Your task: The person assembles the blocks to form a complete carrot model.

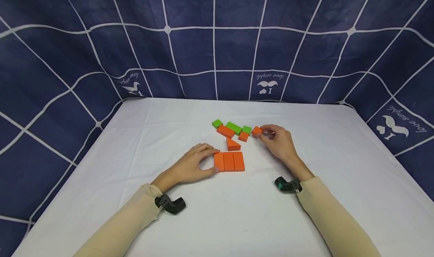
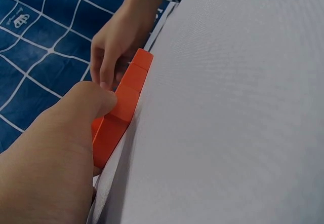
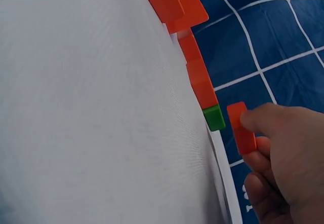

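Three orange rectangular blocks [image 1: 229,161] lie side by side on the white cloth in the head view. My left hand [image 1: 193,164] pinches the leftmost of them, with a finger at its far end and the thumb at its near end. In the left wrist view the left thumb [image 2: 104,100] lies against the orange row. My right hand [image 1: 278,142] pinches a small orange block [image 1: 257,131] between thumb and fingers. That block shows raised off the cloth in the right wrist view. Just beyond the row is an orange triangular block [image 1: 233,145].
Behind the triangle lie a longer orange block [image 1: 225,131], a small orange block [image 1: 243,136], a long green block [image 1: 234,127] and two small green blocks [image 1: 217,123]. A dark blue gridded curtain [image 1: 237,49] hangs behind the white-covered table [image 1: 169,113].
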`<state>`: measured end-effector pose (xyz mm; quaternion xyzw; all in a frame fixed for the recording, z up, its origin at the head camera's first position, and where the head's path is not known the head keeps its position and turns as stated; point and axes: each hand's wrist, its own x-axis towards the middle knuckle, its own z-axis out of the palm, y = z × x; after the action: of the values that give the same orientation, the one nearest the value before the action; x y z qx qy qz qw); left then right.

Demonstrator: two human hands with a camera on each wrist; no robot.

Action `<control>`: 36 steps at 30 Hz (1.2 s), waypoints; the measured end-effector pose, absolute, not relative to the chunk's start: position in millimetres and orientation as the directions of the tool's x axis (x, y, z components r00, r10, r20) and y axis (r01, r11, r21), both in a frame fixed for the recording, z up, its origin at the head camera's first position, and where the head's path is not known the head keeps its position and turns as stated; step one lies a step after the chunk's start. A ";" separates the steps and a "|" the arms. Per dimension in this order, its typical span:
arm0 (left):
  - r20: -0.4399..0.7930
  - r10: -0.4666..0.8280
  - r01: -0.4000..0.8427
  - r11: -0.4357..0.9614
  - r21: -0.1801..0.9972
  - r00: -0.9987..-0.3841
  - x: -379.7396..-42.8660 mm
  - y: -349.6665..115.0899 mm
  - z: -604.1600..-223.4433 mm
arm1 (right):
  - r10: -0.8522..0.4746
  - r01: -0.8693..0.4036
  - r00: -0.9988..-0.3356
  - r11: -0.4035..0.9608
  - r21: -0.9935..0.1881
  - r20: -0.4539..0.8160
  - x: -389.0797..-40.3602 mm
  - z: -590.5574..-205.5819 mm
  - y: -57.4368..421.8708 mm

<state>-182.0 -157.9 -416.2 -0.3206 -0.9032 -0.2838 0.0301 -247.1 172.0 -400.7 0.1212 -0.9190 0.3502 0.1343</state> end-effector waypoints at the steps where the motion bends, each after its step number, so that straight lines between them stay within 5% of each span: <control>1: 0.239 0.563 0.598 0.631 0.493 -0.791 -182.1 -157.7 -416.6 | -0.129 -0.315 -0.936 0.719 -0.619 0.327 -246.0 -400.0 172.2; 11: 0.233 0.562 0.594 0.630 0.501 -0.793 -181.2 -156.8 -415.3 | -0.202 -0.373 -0.925 0.638 -0.674 0.321 -233.1 -390.5 171.4; 36: 0.238 0.561 0.596 0.631 0.498 -0.793 -182.3 -156.0 -415.4 | -0.607 -0.586 -0.748 0.414 -0.697 0.269 -204.4 -376.2 145.1</control>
<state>-182.3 -156.0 -415.4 -0.3204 -0.9024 -0.2864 0.0304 -204.4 145.1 -376.2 0.3547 -0.8406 0.4091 -0.0126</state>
